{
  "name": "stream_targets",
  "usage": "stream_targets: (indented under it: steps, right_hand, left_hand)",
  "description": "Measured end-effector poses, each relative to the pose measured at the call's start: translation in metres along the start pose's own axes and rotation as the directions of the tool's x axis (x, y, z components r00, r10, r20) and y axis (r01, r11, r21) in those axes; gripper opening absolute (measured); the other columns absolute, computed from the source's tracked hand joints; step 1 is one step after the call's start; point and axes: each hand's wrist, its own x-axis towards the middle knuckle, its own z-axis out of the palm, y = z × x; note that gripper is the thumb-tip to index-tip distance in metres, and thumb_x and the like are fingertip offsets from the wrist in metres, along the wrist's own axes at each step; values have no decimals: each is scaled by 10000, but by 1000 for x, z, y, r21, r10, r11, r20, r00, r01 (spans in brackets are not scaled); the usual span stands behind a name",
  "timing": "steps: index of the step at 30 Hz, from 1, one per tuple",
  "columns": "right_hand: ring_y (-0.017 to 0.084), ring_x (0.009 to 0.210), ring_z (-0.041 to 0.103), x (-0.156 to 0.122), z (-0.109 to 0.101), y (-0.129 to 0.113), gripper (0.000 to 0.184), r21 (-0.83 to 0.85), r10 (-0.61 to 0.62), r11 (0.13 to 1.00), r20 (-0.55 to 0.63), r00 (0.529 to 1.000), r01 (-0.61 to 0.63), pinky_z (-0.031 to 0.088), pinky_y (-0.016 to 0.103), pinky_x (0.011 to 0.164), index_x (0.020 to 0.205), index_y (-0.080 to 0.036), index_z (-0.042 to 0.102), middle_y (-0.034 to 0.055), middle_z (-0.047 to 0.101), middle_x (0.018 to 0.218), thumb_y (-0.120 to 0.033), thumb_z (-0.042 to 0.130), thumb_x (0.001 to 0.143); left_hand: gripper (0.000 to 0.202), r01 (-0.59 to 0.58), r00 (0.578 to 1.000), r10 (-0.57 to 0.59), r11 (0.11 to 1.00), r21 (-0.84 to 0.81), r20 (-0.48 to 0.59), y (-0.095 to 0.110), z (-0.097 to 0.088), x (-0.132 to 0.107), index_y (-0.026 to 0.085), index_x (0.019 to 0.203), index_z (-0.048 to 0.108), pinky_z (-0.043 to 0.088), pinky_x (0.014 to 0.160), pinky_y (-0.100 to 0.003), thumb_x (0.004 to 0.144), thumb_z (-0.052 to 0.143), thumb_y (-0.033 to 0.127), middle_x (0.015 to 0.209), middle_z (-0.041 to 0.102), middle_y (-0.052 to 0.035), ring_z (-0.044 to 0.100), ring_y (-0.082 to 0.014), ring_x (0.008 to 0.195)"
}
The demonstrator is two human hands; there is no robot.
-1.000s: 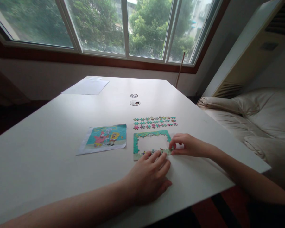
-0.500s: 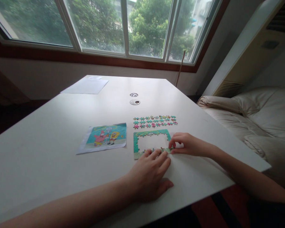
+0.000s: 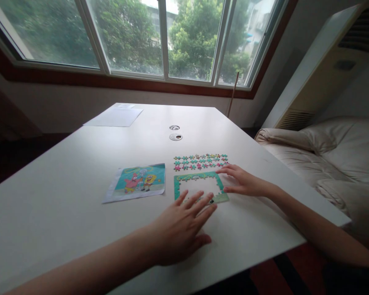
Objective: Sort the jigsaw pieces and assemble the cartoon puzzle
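A rectangular jigsaw puzzle border (image 3: 176,190) in teal and pale green lies on the white table, its middle unfilled. My left hand (image 3: 184,225) is spread over the border's front edge, fingers apart, hiding part of that side. At the border's right side rests my right hand (image 3: 242,180), its fingers parted around the upper right corner and side. I see nothing held in either hand. Loose puzzle pieces (image 3: 199,166) lie in three rows just beyond the border. To the left is a printed cartoon picture (image 3: 141,180) on white paper.
White sheets of paper (image 3: 113,116) lie at the table's far left. Two round cable-hole covers (image 3: 176,137) sit in the tabletop (image 3: 80,196) beyond the pieces. A cream leather sofa (image 3: 322,151) stands to the right, and a window (image 3: 135,37) is at the back.
My right hand has moved from the border's lower right corner up its right side, and its fingers have opened. My left hand has spread its fingers and shifted slightly left. The view has tilted upward.
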Motion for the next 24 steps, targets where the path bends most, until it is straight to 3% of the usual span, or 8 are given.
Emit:
stream_targets:
  steps: [5, 9, 15, 24]
  right_hand:
    - [288, 1272, 292, -3, 5, 2, 792, -82, 72, 995, 95, 993, -64, 263, 457, 1036, 1374, -198, 301, 139, 344, 1383, -584, 552, 729]
    - [294, 1295, 256, -4, 8, 4, 860, -107, 67, 993, 142, 988, -52, 235, 449, 1057, 1386, -164, 281, 152, 294, 1414, -624, 542, 708]
    - [302, 1290, 260, -4, 8, 2, 863, -110, 54, 993, 146, 988, -38, 244, 450, 1053, 1376, -162, 305, 159, 320, 1397, -634, 547, 696]
    - [302, 1285, 260, -11, 7, -15, 895, -111, 79, 992, 189, 979, -59, 239, 439, 1058, 1376, -155, 292, 149, 318, 1398, -657, 544, 679]
  left_hand:
    - [554, 257, 962, -247, 963, 83, -115, -41, -12, -16, 189, 1368, 290, 220, 1038, -478, 908, 319, 497, 1451, 253, -76, 202, -283, 1324]
    - [667, 351, 935, -343, 932, 92, -95, -63, -5, -22, 148, 1384, 260, 228, 1028, -495, 874, 322, 573, 1447, 253, -96, 229, -295, 1312]
    - [735, 353, 935, -354, 933, 73, -11, -69, 9, -21, 136, 1398, 228, 137, 1035, -550, 858, 251, 634, 1447, 231, -111, 189, -297, 1329]
    - [710, 337, 941, -337, 939, 69, -18, -59, 13, -34, 159, 1409, 205, 75, 1061, -510, 870, 234, 620, 1445, 238, -103, 183, -283, 1333]
